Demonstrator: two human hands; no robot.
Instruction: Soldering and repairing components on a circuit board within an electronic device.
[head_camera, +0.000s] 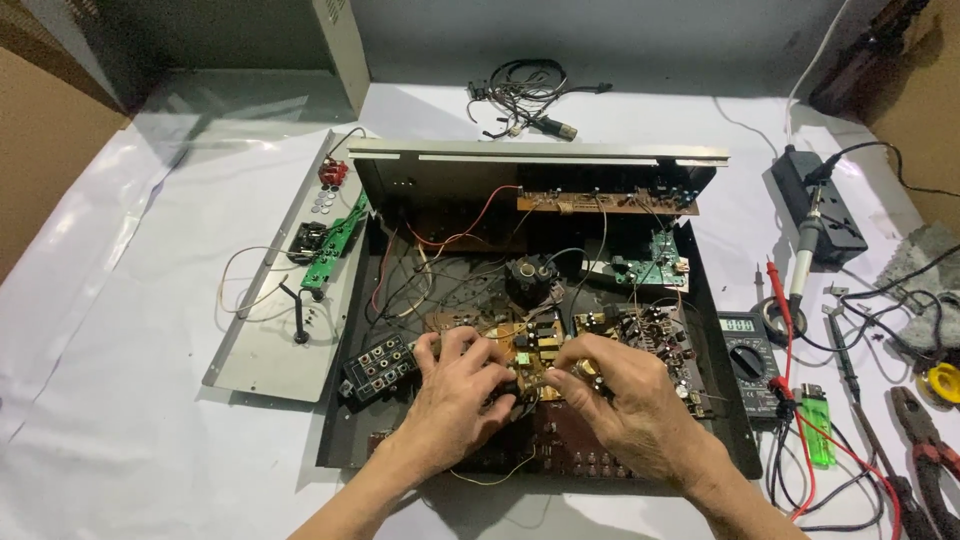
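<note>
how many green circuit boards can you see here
2. One green circuit board lies on the detached silver panel left of the open chassis; another sits inside it at back right. Others may be hidden under both hands.

Left hand (455, 395), right hand (625, 395): bare, no gloves, rings, sleeves; forearms uncovered.

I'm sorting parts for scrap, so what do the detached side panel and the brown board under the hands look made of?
The detached side panel looks like bare sheet metal: flat, grey, dull sheen, folded edge. The brown circuit board looks like phenolic or similar laminate, matte tan-brown; I can't tell the exact type. Both hands, left and right, rest on it.
</note>
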